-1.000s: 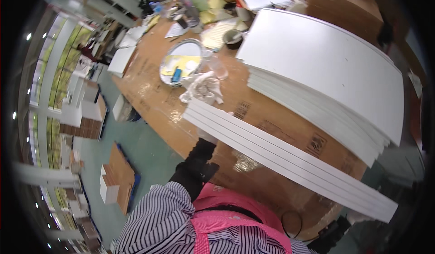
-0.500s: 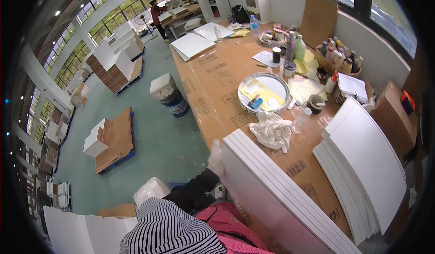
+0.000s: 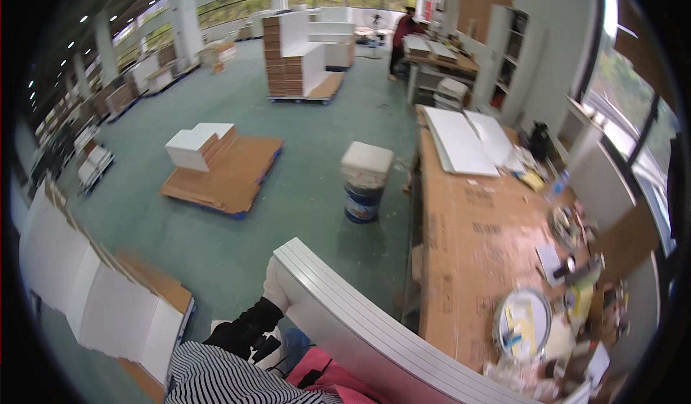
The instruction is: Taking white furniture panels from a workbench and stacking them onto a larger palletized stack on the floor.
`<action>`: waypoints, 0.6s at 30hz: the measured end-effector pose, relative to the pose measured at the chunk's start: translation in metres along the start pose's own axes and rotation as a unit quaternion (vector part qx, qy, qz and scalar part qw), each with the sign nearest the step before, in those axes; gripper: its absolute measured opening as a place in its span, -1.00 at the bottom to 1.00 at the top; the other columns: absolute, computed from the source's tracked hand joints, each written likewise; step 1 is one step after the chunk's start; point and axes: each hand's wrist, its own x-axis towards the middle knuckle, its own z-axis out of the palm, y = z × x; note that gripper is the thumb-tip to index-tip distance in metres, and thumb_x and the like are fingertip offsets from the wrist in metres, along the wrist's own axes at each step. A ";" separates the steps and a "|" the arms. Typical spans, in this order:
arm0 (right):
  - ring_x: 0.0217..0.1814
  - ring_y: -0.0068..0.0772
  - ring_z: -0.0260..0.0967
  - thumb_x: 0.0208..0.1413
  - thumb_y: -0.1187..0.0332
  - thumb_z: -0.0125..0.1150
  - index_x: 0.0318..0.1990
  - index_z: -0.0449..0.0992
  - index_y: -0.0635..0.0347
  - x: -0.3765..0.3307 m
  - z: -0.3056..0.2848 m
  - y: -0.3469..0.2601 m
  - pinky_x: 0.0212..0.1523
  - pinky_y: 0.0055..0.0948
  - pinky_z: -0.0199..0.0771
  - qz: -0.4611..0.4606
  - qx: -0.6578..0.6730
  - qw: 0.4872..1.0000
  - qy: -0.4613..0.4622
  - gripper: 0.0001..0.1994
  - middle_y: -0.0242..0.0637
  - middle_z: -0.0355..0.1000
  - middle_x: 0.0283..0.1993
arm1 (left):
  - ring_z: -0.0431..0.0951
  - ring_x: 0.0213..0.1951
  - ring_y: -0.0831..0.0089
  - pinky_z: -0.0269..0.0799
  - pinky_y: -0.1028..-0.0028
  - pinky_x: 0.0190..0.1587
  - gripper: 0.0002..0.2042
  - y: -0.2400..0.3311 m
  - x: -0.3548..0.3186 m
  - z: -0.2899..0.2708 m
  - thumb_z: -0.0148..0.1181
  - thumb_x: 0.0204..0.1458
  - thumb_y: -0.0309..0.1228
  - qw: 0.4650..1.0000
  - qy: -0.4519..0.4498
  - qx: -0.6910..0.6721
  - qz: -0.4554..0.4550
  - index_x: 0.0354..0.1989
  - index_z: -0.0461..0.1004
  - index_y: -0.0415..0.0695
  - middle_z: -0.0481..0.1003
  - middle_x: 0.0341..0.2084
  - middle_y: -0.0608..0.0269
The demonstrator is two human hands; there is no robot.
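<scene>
- On the floor at far left, the white boards (image 3: 119, 303) lie in steps, perhaps so that each pile is easy to reach.
- Next, a smaller white stack (image 3: 191, 150) sits on the brown cardboard (image 3: 241, 173), which probably protects it from the pallet.
- The left hand (image 3: 276, 289) is closed around the end of the bundle of white panels (image 3: 374, 335). The bundle is held in front of the body, left of the worktop (image 3: 461, 238), with narrow edges upward; likely this keeps the panels together.
- The right hand is out of view, so I cannot tell its state.
- Beyond the bundle, a white tub (image 3: 367, 165) tops the blue bucket (image 3: 362, 206), seemingly to save floor.
- Towards the worktop's right edge lies the round tray (image 3: 498, 325), perhaps gathering small tools.
</scene>
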 end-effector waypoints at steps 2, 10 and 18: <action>0.10 -0.20 0.23 0.24 -0.04 -0.17 0.20 0.25 0.24 0.010 0.078 0.015 0.15 -0.32 0.25 0.010 -0.004 0.999 -0.049 -0.43 -0.16 0.26 0.09 | 0.57 -0.16 0.34 0.52 0.35 -0.07 -0.51 0.022 0.032 -0.037 -0.29 0.24 0.03 0.999 0.026 0.015 0.031 -0.04 0.43 -0.09 0.53 -0.18 0.23; 0.16 -0.18 0.19 0.24 -0.09 -0.22 0.23 0.20 0.22 0.007 0.355 0.079 0.19 -0.30 0.22 0.066 0.013 0.967 -0.247 -0.39 -0.16 0.21 0.16 | 0.52 -0.04 0.33 0.41 0.36 0.09 -0.43 0.107 0.060 -0.098 -0.36 0.24 0.09 0.951 0.224 0.056 0.208 0.11 0.37 -0.08 0.49 -0.06 0.17; 0.21 -0.16 0.15 0.24 -0.13 -0.28 0.27 0.16 0.21 -0.060 0.599 0.134 0.23 -0.28 0.18 0.111 0.033 0.879 -0.463 -0.35 -0.16 0.16 0.22 | 0.48 0.04 0.27 0.31 0.40 0.16 -0.35 0.127 0.078 -0.137 -0.43 0.27 0.07 0.814 0.504 0.132 0.255 0.27 0.15 -0.26 0.45 0.01 0.01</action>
